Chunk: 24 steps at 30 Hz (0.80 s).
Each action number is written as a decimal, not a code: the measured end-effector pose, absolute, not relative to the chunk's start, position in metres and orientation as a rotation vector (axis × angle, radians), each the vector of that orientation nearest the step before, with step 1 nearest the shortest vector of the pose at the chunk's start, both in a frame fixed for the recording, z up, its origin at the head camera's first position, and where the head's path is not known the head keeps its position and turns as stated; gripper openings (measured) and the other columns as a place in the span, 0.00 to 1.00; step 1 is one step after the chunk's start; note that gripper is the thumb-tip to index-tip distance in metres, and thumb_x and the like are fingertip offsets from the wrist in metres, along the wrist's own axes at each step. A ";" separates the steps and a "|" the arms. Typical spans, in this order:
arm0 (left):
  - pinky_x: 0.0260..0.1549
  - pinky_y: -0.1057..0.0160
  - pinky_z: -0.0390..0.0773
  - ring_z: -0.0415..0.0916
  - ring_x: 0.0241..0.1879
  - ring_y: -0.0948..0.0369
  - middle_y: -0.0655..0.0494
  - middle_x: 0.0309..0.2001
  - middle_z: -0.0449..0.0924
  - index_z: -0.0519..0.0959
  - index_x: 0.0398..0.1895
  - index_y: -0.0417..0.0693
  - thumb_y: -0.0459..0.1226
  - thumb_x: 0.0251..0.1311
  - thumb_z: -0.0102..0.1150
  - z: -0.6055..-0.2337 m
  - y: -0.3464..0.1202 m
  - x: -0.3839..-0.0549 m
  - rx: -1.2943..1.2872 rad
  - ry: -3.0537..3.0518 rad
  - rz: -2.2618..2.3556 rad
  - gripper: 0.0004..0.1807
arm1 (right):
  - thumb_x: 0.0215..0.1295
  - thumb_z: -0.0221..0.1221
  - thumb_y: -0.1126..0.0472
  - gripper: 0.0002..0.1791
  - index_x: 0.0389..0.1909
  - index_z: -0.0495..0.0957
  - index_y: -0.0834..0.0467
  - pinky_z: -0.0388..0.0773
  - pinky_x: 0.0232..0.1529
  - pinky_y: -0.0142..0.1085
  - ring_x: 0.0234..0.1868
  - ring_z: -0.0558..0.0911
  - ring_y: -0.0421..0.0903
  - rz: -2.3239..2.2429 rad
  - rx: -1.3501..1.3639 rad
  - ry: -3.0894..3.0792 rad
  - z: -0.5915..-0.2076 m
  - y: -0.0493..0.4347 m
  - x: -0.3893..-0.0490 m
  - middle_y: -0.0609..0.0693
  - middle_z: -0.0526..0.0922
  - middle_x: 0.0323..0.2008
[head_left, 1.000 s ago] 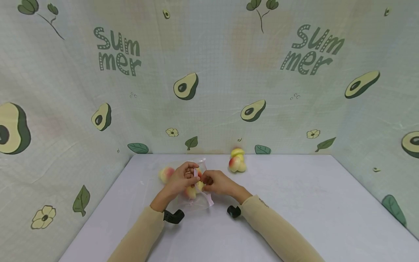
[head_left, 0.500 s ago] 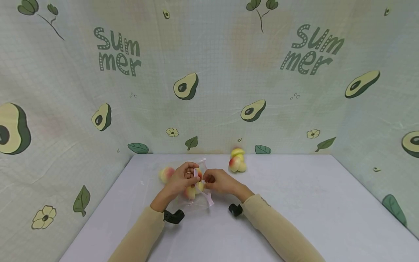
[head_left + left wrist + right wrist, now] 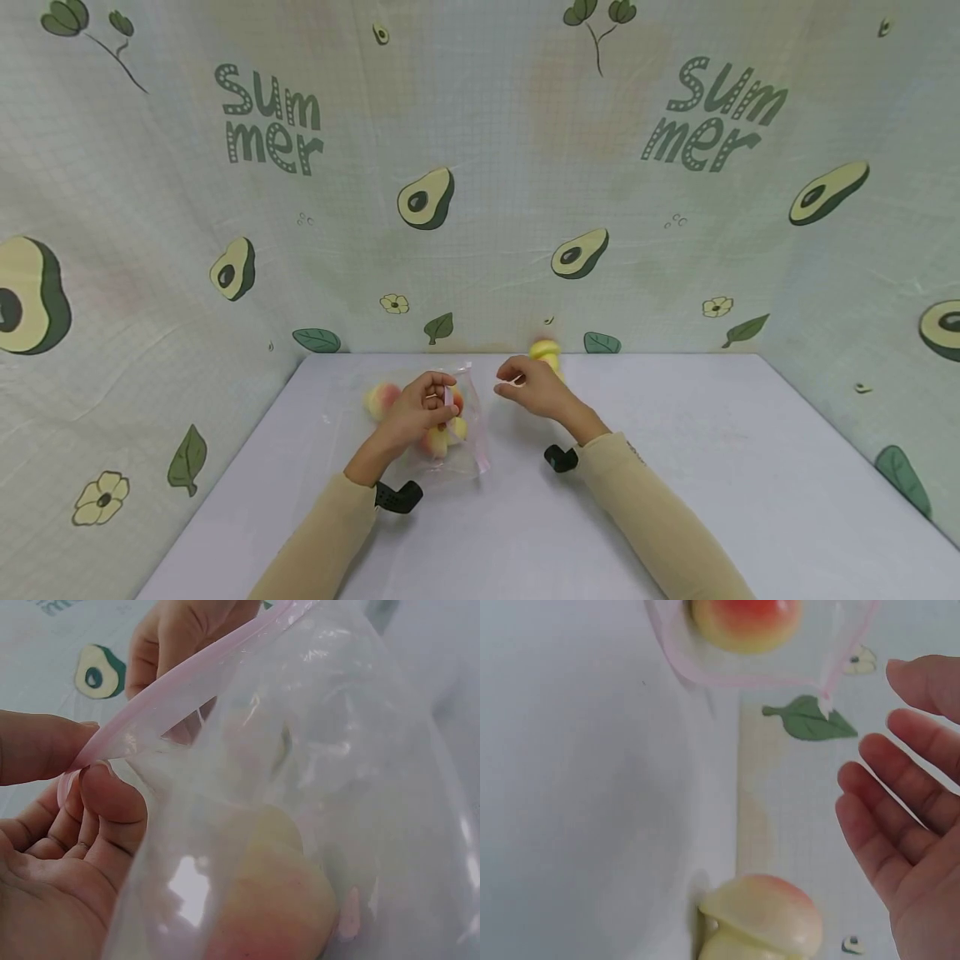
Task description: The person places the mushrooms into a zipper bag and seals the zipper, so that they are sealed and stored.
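Observation:
A clear zip bag (image 3: 480, 450) with a pink edge lies on the table, several yellow-and-red peaches (image 3: 433, 442) inside it. My left hand (image 3: 412, 408) pinches the pink edge (image 3: 161, 690) between thumb and fingers, and the bag's mouth gapes there in the left wrist view. Right of the bag, my right hand (image 3: 536, 390) is raised with nothing in it, fingers apart from the thumb. It partly covers more peaches at the back of the table, of which a yellow top (image 3: 545, 348) shows. In the right wrist view a pale peach (image 3: 769, 915) sits below the fingers (image 3: 881, 840).
The white table (image 3: 675, 450) ends at a hanging cloth (image 3: 495, 167) printed with avocados and leaves, which also runs along both sides. Black wrist cameras (image 3: 399, 497) are strapped under both forearms.
My right hand has let go of the bag's edge and moved right and back, toward the peaches at the rear. The left hand stays in place on the bag.

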State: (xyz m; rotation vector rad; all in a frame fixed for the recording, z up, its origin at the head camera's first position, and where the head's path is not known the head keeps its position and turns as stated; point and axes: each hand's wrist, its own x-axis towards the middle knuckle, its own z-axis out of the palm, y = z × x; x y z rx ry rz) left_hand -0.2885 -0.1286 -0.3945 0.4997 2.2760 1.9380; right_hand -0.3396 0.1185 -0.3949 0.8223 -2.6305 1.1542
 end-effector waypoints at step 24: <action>0.27 0.67 0.74 0.68 0.27 0.60 0.48 0.37 0.65 0.66 0.57 0.33 0.26 0.57 0.61 -0.394 -0.130 -0.287 0.548 2.268 1.938 0.25 | 0.59 0.62 0.58 0.23 0.54 0.74 0.62 0.64 0.60 0.54 0.59 0.69 0.57 1.247 0.461 -2.620 -0.410 0.164 -0.362 0.58 0.72 0.59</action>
